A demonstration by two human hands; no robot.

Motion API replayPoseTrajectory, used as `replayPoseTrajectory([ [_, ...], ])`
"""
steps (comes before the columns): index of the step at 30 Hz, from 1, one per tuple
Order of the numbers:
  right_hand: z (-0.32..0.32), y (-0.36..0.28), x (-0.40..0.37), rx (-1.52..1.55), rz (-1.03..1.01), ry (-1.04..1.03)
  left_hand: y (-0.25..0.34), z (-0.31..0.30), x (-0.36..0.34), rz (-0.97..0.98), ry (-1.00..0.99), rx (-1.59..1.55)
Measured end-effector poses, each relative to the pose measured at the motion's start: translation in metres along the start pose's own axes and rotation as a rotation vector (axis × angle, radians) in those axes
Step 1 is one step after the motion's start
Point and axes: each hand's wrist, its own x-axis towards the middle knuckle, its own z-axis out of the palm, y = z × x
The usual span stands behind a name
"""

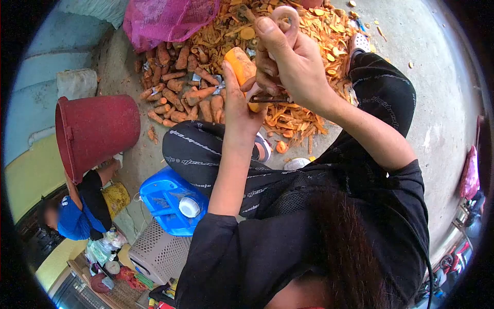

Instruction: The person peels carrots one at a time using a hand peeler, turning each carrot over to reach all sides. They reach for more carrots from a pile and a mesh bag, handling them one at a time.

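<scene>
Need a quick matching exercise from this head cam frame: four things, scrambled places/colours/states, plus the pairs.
Things
1. carrot
2. peeler
3. plastic jug
4. mesh bag

Places, colours, states
A. purplish pink, at the top of the view
B. in the right hand
C. blue, with a white cap
D. in the left hand

Pairs: 1-D, 2-B, 3-C, 4-A

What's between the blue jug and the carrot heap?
In the head view, the person's left knee, clad in black, lies between the jug and carrot heap.
</scene>
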Motion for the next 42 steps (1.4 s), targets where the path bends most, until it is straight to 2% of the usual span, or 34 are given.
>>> replayPoseTrajectory([
  [1, -0.002, -0.001, 0.001, -0.001, 0.004, -0.011, 0.002, -0.002, 0.001, -0.050, -0.063, -0.017],
  [4, -0.004, -0.002, 0.001, 0.006, 0.014, -0.038, -0.005, 0.010, -0.001, 0.057, 0.143, 0.177],
  [7, -0.002, -0.001, 0.000, 0.015, 0.006, -0.030, -0.005, 0.013, -0.003, 0.038, 0.104, 0.040],
  [10, 0.000, 0.002, -0.001, 0.004, -0.038, -0.019, -0.003, -0.003, 0.001, -0.005, -0.192, -0.061],
  [13, 0.004, 0.003, -0.004, 0.034, -0.083, -0.017, -0.007, 0.002, 0.000, 0.073, 0.117, 0.092],
  [18, 0.006, 0.013, -0.008, 0.092, -0.099, 0.015, -0.017, -0.005, 0.000, 0.180, 0.097, 0.024],
  [21, 0.002, 0.019, -0.001, -0.082, -0.231, 0.110, -0.013, 0.010, -0.003, 0.189, 0.139, 0.065],
  [23, -0.022, 0.007, 0.030, -0.325, -0.346, 0.224, -0.012, 0.014, -0.005, 0.245, 0.193, 0.092],
  [24, -0.041, 0.005, 0.054, -0.084, -0.391, 0.227, -0.013, 0.012, -0.006, 0.297, 0.230, 0.098],
  [25, -0.037, -0.019, 0.049, 0.040, -0.219, 0.277, -0.013, 0.011, -0.005, 0.352, 0.263, 0.102],
  [27, -0.025, -0.031, 0.033, -0.065, -0.226, 0.126, -0.012, 0.006, 0.001, 0.341, 0.209, 0.121],
  [30, 0.006, -0.037, 0.012, 0.052, 0.094, 0.079, -0.012, 0.010, -0.004, 0.297, 0.188, 0.140],
  [31, 0.010, -0.016, 0.007, -0.013, 0.014, 0.097, -0.011, 0.017, -0.008, 0.276, 0.185, 0.143],
  [33, 0.009, -0.009, 0.001, -0.014, 0.071, -0.004, -0.011, 0.023, -0.013, 0.191, 0.206, 0.204],
  [37, 0.007, 0.002, 0.003, 0.042, 0.000, -0.024, -0.013, 0.019, -0.013, 0.160, 0.170, 0.173],
  [40, 0.007, 0.001, 0.001, 0.026, 0.075, -0.012, -0.015, 0.024, -0.015, 0.152, 0.152, 0.146],
  [42, 0.000, 0.001, 0.009, -0.173, -0.026, 0.054, -0.013, 0.022, -0.014, 0.137, 0.140, 0.196],
])
